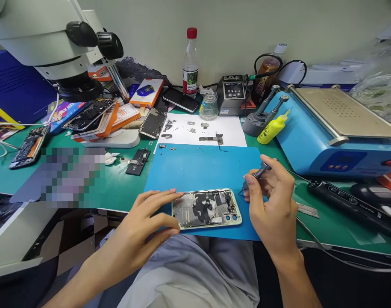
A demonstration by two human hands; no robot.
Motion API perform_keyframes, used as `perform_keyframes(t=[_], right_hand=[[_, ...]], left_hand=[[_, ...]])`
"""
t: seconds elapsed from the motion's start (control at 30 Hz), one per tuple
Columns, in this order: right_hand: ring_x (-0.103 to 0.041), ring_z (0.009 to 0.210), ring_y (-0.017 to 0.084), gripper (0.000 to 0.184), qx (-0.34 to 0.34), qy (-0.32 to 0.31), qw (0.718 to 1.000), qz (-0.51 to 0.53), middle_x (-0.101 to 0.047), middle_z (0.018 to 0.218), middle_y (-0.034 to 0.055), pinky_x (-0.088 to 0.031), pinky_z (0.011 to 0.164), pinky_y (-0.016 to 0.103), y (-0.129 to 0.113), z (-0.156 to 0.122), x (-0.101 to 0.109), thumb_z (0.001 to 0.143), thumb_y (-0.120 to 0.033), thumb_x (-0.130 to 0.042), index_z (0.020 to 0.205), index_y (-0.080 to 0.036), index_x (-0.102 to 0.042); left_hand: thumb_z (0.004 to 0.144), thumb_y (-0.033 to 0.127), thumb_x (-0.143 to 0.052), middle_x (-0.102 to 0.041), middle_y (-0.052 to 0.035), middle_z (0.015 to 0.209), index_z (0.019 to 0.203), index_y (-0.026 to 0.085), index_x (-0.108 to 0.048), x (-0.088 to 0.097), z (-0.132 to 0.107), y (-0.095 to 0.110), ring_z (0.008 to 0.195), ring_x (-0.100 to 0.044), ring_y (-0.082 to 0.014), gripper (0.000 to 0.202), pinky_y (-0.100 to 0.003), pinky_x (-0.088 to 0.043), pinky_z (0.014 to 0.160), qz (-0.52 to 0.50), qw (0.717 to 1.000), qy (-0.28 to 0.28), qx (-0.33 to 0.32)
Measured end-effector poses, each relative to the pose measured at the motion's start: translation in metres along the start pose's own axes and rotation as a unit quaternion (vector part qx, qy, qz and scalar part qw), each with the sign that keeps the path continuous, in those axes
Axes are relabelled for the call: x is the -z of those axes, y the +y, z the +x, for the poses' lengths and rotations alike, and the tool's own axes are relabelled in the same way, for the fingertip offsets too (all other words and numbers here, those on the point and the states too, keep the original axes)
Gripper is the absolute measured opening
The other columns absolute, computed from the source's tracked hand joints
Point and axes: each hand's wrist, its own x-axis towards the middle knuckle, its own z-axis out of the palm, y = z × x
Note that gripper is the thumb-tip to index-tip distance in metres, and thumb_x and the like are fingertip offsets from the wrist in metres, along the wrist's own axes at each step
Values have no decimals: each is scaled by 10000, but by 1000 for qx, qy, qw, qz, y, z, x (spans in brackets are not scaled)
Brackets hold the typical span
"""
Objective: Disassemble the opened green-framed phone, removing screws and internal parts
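An opened phone housing [203, 209] lies on the blue mat [201, 167], its inside facing up and its two camera rings at the right end. My left hand [150, 226] steadies the left end of it, fingers over the far corner and thumb at the near edge. To the right of the housing, my right hand [274, 201] grips a small grey screwdriver [262, 170], tilted, between thumb and forefinger. A small dark piece shows under those fingers; what it is, I cannot make out. Behind the housing, a logic board [211, 139] lies on a white sheet [233, 126].
A microscope [76, 55] overhangs the left side. A phone battery [138, 161] lies left of the mat. Behind stand a glass jar [209, 107], a plastic bottle [191, 64] and a soldering station [231, 94]. A blue heating plate machine [330, 141] and a black tool [349, 203] occupy the right.
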Motion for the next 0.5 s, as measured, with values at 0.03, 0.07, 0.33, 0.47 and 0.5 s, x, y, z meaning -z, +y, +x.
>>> perform_keyframes(t=[0.03,0.07,0.33,0.47,0.5], right_hand=[[-752,747,197,503,-5,0,1000,1,-783,1152,79,-698,765,409,0,0,0,1125,-361,-668,1605,-274,-547],[-753,749,200,501,-12,-1,1000,2,-784,1155,81,-697,765,411,0,0,0,1126,-370,-666,1604,-276,-550],[-778,765,205,511,-16,14,1000,1,-797,1154,72,-660,733,378,4,-1,2,1124,-439,-676,1605,-292,-583],[-777,736,204,539,-12,18,1000,-9,-805,1127,65,-644,716,364,6,1,0,1121,-507,-668,1609,-291,-595],[-774,727,203,547,-11,16,1000,-10,-805,1116,62,-643,710,362,6,1,0,1120,-522,-663,1611,-292,-595]], left_hand=[[1146,185,-573,-728,-53,1585,1144,325,-729,-1,2,1,1461,-675,-287,210,-502,-577,1176,-3,1000,27,3],[1143,190,-581,-778,-45,1507,1149,327,-725,0,6,2,1411,-711,-282,199,-493,-583,1153,-4,998,54,12],[1153,314,-586,-855,-50,1040,1061,252,-779,30,54,-39,1031,-725,-274,222,-409,-599,947,114,978,136,107],[1152,313,-593,-841,-61,1007,1046,225,-794,46,78,-64,1010,-704,-273,243,-391,-582,905,152,972,122,132],[1146,312,-613,-836,-58,1003,1039,225,-799,47,85,-69,1000,-698,-271,231,-388,-576,891,158,972,113,132]])
